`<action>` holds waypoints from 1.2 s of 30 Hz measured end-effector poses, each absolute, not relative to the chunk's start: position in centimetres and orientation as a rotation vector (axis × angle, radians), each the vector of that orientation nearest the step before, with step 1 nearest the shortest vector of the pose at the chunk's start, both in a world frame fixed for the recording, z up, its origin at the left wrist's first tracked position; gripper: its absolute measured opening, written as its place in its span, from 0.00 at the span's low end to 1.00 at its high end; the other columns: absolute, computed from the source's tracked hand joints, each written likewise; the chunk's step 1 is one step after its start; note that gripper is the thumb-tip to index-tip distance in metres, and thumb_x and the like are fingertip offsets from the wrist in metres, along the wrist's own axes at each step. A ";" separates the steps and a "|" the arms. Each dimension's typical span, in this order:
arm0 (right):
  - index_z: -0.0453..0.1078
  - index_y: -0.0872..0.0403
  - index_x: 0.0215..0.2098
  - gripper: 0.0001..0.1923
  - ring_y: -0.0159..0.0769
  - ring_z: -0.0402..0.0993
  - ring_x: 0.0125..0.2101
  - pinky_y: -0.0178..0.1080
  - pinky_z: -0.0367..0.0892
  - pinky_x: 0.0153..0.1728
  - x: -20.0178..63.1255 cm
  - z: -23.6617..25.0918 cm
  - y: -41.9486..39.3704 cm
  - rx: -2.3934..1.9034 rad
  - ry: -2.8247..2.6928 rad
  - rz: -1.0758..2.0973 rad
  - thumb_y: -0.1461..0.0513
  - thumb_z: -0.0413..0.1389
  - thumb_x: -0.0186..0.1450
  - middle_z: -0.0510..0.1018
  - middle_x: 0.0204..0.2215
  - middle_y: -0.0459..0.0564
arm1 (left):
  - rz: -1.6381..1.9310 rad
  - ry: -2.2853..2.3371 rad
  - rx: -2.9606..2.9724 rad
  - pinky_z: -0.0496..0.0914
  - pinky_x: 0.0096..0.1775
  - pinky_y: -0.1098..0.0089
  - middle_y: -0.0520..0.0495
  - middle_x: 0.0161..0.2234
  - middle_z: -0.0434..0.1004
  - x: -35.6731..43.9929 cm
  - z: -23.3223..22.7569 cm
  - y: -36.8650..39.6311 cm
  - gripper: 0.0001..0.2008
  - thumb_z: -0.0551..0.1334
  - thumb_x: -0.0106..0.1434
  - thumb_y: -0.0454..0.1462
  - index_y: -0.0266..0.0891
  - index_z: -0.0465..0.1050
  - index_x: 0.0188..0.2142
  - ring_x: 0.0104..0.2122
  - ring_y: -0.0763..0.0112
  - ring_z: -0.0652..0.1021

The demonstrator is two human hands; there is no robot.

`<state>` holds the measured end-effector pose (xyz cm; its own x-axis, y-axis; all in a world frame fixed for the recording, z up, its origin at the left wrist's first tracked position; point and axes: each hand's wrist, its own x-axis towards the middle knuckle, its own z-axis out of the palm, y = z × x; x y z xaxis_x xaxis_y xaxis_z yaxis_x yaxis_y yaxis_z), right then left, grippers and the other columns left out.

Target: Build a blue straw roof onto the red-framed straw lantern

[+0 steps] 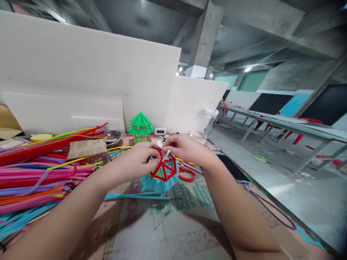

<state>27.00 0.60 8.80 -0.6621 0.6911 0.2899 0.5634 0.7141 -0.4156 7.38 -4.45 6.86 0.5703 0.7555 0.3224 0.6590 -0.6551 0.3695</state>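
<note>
A red spoked frame (163, 169), seemingly made of fuzzy pipe cleaners, sits above a blue fringed skirt-like piece (159, 185). My left hand (141, 157) grips the frame's left side, thumb and fingers closed on it. At its far edge my right hand (184, 146) is closed in a pinch; what lies between the fingertips is hidden. A short pale stick (166, 156) slants across the top of the frame, just below my right fingertips. Red-handled scissors (187, 174) lie right of the frame. Blue pipe cleaners (135, 196) stretch along the near side.
Bundles of coloured pipe cleaners (40, 177) fill the left side. Behind stand a green-roofed model pavilion (140, 126), a small digital clock (160, 131), a metal bowl (113, 138) and a clear lidded jar (207, 124). A phone (233, 168) lies near the right table edge. White boards (89, 65) rise behind.
</note>
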 end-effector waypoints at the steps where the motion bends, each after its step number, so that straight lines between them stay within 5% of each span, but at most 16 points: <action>1: 0.74 0.55 0.32 0.09 0.29 0.67 0.26 0.33 0.55 0.26 27.0 8.8 0.6 -0.973 -2.479 0.394 0.61 0.52 0.64 0.76 0.26 0.45 | 0.675 1.189 2.596 0.66 0.44 0.67 0.47 0.42 0.75 7.4 6.8 -4.4 0.12 0.53 0.64 0.34 0.40 0.75 0.30 0.43 0.65 0.74; 7: 0.70 0.56 0.29 0.11 0.29 0.67 0.26 0.33 0.58 0.27 27.1 9.0 1.2 -0.966 -2.317 0.439 0.58 0.53 0.65 0.74 0.24 0.45 | 0.644 1.225 2.565 0.66 0.46 0.66 0.46 0.47 0.75 7.1 6.6 -4.2 0.12 0.53 0.64 0.36 0.40 0.76 0.33 0.47 0.62 0.74; 12: 0.67 0.56 0.33 0.14 0.32 0.76 0.36 0.35 0.68 0.38 27.2 9.8 0.5 -0.709 -2.120 0.968 0.53 0.49 0.68 0.79 0.35 0.51 | 0.642 1.237 2.535 0.67 0.45 0.67 0.47 0.46 0.75 6.9 6.7 -4.1 0.12 0.54 0.64 0.36 0.40 0.76 0.34 0.45 0.64 0.74; 16: 0.62 0.54 0.30 0.17 0.28 0.71 0.21 0.32 0.67 0.25 27.7 10.1 0.3 -0.681 -2.036 1.152 0.49 0.51 0.67 0.74 0.21 0.44 | 0.618 1.215 2.536 0.67 0.46 0.66 0.46 0.45 0.76 6.9 6.8 -4.0 0.12 0.53 0.64 0.36 0.39 0.76 0.34 0.44 0.63 0.75; 19: 0.64 0.54 0.29 0.17 0.27 0.69 0.21 0.32 0.66 0.25 28.1 10.3 0.7 -0.658 -1.979 1.077 0.50 0.55 0.64 0.73 0.21 0.44 | 0.630 1.223 2.523 0.67 0.45 0.67 0.46 0.47 0.75 6.9 6.8 -4.0 0.12 0.53 0.64 0.36 0.39 0.76 0.35 0.45 0.63 0.75; 23: 0.61 0.53 0.30 0.17 0.32 0.76 0.36 0.37 0.70 0.40 28.2 10.6 0.6 -0.552 -1.780 0.972 0.49 0.56 0.62 0.78 0.39 0.50 | 0.662 1.210 2.513 0.67 0.42 0.69 0.47 0.44 0.75 6.8 6.5 -3.9 0.12 0.53 0.64 0.36 0.39 0.75 0.33 0.43 0.65 0.75; 26: 0.57 0.50 0.31 0.18 0.30 0.73 0.26 0.35 0.68 0.31 28.2 10.8 0.1 -0.582 -1.734 0.913 0.46 0.51 0.65 0.75 0.28 0.45 | 0.663 1.193 2.507 0.68 0.40 0.69 0.47 0.40 0.76 6.8 6.4 -3.7 0.12 0.53 0.64 0.36 0.39 0.74 0.30 0.39 0.66 0.75; 29: 0.58 0.50 0.32 0.16 0.27 0.60 0.16 0.33 0.58 0.21 28.4 10.8 0.0 -0.704 -1.820 0.717 0.47 0.49 0.67 0.63 0.17 0.39 | 0.678 1.183 2.500 0.68 0.41 0.68 0.47 0.42 0.76 6.8 6.5 -3.7 0.12 0.53 0.64 0.37 0.39 0.74 0.31 0.40 0.65 0.75; 33: 0.66 0.53 0.32 0.10 0.29 0.64 0.23 0.34 0.57 0.25 28.6 10.3 0.7 -0.897 -1.992 0.188 0.55 0.53 0.66 0.71 0.23 0.45 | 0.664 1.215 2.499 0.68 0.42 0.69 0.47 0.47 0.74 6.6 6.5 -3.8 0.12 0.53 0.64 0.37 0.39 0.75 0.34 0.44 0.64 0.75; 36: 0.68 0.53 0.36 0.05 0.31 0.69 0.28 0.34 0.59 0.30 28.5 9.7 1.2 -0.925 -2.158 0.181 0.61 0.52 0.65 0.76 0.28 0.46 | 0.642 1.242 2.509 0.68 0.43 0.69 0.46 0.49 0.73 6.6 6.5 -3.9 0.12 0.52 0.65 0.37 0.39 0.75 0.35 0.47 0.63 0.74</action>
<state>28.45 1.25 9.70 -0.4432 0.6684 0.5974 0.5599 0.7268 -0.3978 6.62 -3.90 6.52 0.5347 0.8011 0.2689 0.6823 -0.5970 0.4220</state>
